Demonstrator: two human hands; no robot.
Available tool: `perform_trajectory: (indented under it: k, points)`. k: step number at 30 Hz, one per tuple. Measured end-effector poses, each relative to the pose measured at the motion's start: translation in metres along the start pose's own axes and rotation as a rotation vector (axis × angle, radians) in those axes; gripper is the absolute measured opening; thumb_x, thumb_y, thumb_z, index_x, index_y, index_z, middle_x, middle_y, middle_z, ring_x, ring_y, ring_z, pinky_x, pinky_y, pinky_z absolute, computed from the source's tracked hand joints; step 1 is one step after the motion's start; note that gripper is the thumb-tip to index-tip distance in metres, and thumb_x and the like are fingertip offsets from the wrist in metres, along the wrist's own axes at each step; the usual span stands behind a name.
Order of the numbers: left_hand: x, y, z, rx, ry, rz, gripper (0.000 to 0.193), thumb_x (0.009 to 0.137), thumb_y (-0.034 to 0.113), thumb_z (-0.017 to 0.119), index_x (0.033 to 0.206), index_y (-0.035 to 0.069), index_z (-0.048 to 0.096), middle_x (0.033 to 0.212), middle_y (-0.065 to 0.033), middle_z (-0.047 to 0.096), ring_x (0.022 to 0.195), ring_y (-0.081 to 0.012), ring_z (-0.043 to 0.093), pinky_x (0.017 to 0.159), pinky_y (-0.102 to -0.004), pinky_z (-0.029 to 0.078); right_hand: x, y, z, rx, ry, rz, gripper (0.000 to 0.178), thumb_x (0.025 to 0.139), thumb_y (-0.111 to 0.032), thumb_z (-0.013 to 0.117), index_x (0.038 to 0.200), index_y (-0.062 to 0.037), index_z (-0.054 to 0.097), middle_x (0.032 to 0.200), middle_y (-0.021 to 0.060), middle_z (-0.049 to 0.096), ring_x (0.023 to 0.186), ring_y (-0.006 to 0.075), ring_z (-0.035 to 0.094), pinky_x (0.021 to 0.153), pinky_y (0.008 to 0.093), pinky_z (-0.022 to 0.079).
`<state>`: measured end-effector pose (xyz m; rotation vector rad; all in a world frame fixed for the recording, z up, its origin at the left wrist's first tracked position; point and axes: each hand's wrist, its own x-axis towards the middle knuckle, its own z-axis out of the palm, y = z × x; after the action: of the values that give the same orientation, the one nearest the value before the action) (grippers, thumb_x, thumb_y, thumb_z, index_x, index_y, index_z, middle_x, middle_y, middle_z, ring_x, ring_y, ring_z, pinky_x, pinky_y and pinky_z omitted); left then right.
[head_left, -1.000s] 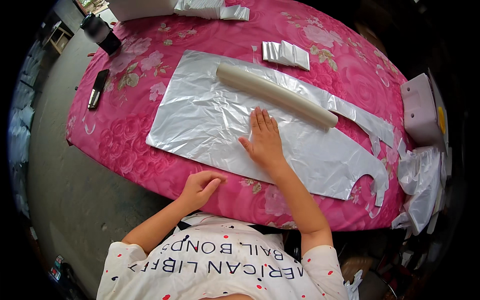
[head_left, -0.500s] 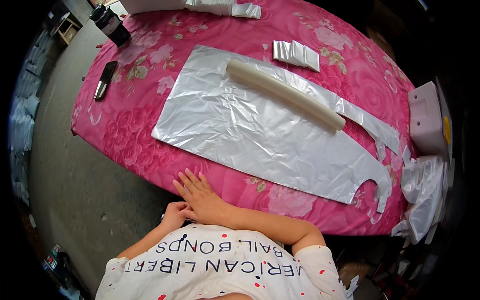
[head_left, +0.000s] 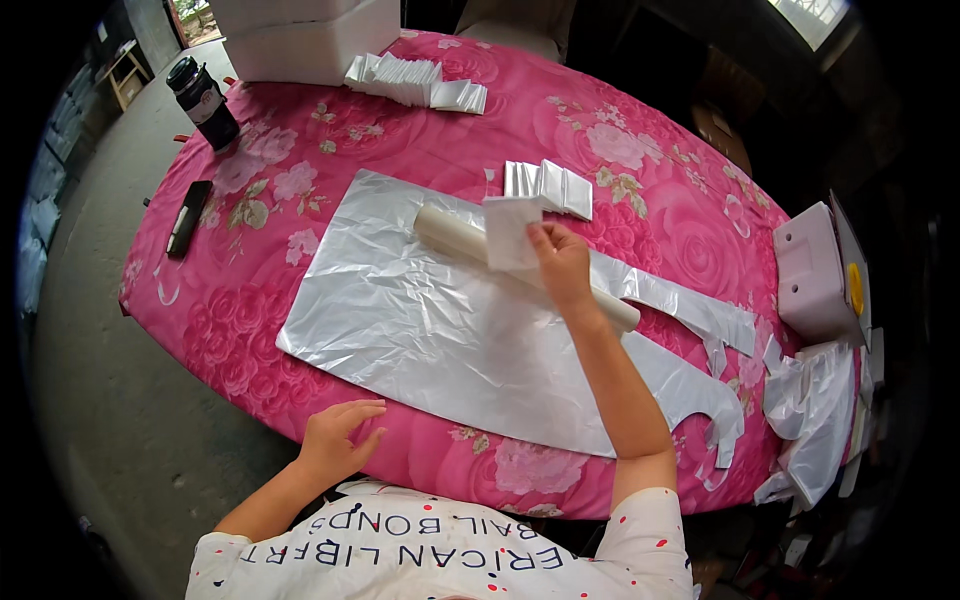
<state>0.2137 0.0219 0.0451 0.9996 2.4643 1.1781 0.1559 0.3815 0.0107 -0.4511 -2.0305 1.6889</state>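
Note:
My right hand [head_left: 563, 262] pinches a small folded white plastic square [head_left: 513, 228] and holds it above the table. Below it lies a large sheet of silvery-white plastic [head_left: 370, 310], spread flat, with cut-out strap-like ends at the right. A pale cardboard-like tube [head_left: 460, 233] rests across the sheet, partly hidden by my right hand and forearm. At the table's near edge, my left hand [head_left: 338, 440] is open and holds nothing, thumb apart from the fingers. Just past the tube is a short row of similar folded squares [head_left: 550, 188].
A pink flowered cloth [head_left: 240, 350] covers the table. At the far left stand a dark bottle [head_left: 205, 108], a phone [head_left: 188, 220] and a white foam box [head_left: 300, 45] beside more folded squares [head_left: 405, 80]. On the right are a white container [head_left: 812, 270] and crumpled plastic [head_left: 805, 400].
My hands, together at the near edge before, have parted. The right has reached forward over the sheet and now holds a folded plastic square. The view has tipped up somewhat.

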Motion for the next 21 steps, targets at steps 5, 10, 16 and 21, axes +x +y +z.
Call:
perform_trajectory:
  k: [5,10,16,21]
  points:
    - [0.011,0.0,-0.005,-0.148,0.114,-0.017,0.017,0.072,-0.001,0.064,0.089,0.002,0.065,0.09,-0.0126,0.067,0.084,-0.0244,0.065,0.074,-0.0302,0.051,0.109,0.031,-0.072,-0.47,0.279,-0.004,0.028,0.083,-0.026,0.061,0.087,0.0006,0.068,0.074,0.0108,0.066,0.069,0.0203,0.061,0.064,0.0333,0.046]
    - [0.009,-0.007,-0.008,-0.13,0.158,-0.047,0.015,0.073,-0.001,0.064,0.088,0.001,0.064,0.09,-0.0128,0.067,0.083,-0.0252,0.065,0.074,-0.031,0.051,0.115,0.057,-0.086,-0.983,0.318,0.048,0.03,0.081,-0.027,0.059,0.094,-0.001,0.067,0.089,0.0181,0.064,0.086,0.0349,0.06,0.077,0.0424,0.046]
    - [0.01,-0.015,0.004,-0.101,0.054,0.003,0.017,0.072,0.001,0.065,0.089,0.003,0.064,0.092,-0.0123,0.066,0.082,-0.0258,0.065,0.072,-0.0318,0.051,0.037,0.027,-0.076,-0.727,0.088,-0.379,0.039,0.078,-0.03,0.067,0.106,-0.0026,0.063,0.099,0.0147,0.063,0.098,0.0301,0.056,0.083,0.0396,0.044]
    - [0.044,-0.009,0.014,-0.006,-0.167,0.228,0.019,0.073,0.006,0.065,0.093,0.005,0.064,0.093,-0.0104,0.066,0.081,-0.027,0.064,0.069,-0.0324,0.052,-0.076,-0.015,-0.102,-0.898,-0.133,-0.03,0.038,0.074,-0.025,0.071,0.105,-0.0036,0.064,0.097,0.0122,0.064,0.087,0.0253,0.061,0.077,0.0302,0.047]
